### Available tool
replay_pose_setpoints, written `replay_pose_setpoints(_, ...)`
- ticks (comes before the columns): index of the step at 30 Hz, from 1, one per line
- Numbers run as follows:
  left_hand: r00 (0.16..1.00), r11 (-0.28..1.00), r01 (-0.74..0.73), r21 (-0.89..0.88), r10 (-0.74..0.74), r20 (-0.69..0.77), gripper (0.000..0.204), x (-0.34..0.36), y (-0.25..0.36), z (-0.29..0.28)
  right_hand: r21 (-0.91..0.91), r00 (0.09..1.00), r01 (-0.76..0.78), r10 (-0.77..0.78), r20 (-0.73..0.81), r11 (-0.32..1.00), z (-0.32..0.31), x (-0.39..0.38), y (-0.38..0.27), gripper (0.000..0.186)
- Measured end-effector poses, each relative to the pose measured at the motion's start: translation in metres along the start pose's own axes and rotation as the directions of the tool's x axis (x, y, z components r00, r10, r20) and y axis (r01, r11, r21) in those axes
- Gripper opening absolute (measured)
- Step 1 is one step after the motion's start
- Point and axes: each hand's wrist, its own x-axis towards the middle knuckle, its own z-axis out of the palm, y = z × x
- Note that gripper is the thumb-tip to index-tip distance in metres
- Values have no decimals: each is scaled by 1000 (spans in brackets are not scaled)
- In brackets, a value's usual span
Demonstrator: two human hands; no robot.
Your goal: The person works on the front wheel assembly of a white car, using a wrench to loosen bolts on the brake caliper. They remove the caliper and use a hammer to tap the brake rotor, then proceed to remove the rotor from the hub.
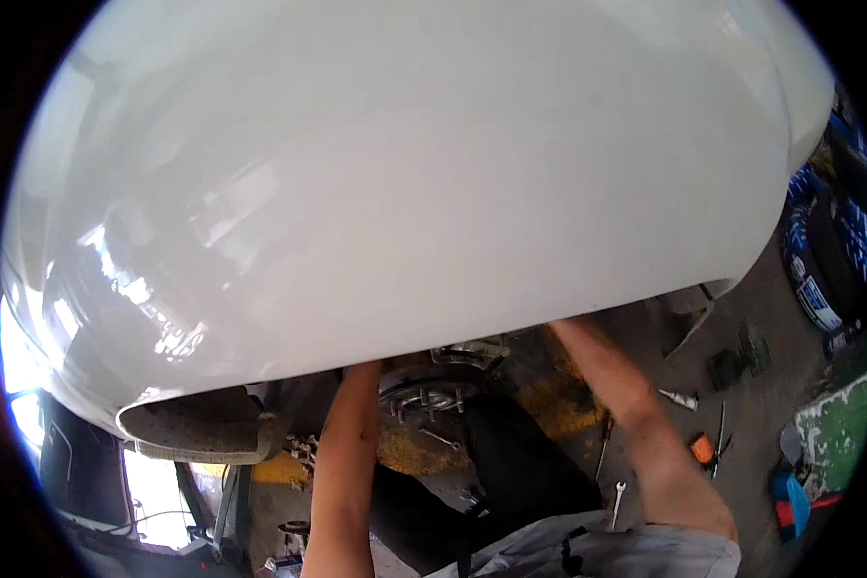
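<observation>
A large white car fender (433,193) fills the upper view, and both my arms reach in under its lower edge. My left forearm (352,433) goes up into the wheel arch, the hand hidden behind the panel. From the right, my right forearm (617,385) also passes beneath the edge. Its fingers are out of sight, so what either hand holds cannot be seen. Between my arms, low in the arch, shows a round metal wheel hub (424,397) with studs. A combination wrench (441,439) lies on the floor just below it.
On the floor to the right are another wrench (618,503), an orange item (701,448) and several other tools. Blue-and-black wrapped tyres (814,260) stand at the far right, above a worn green panel (843,414). An open car door (77,462) is at the left.
</observation>
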Motion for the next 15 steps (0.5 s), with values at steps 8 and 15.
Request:
replay_pose_setpoints(8, 999, 994, -1, 110, -4, 49, 41, -11, 7, -8, -530, 945, -88, 238, 223, 844, -72, -7, -85, 29)
replay_pose_setpoints(15, 997, 999, -30, -20, 32, 77, 37, -4, 27, -41, -172, 966, 254, -258, -5, 952, 33, -5, 46, 16)
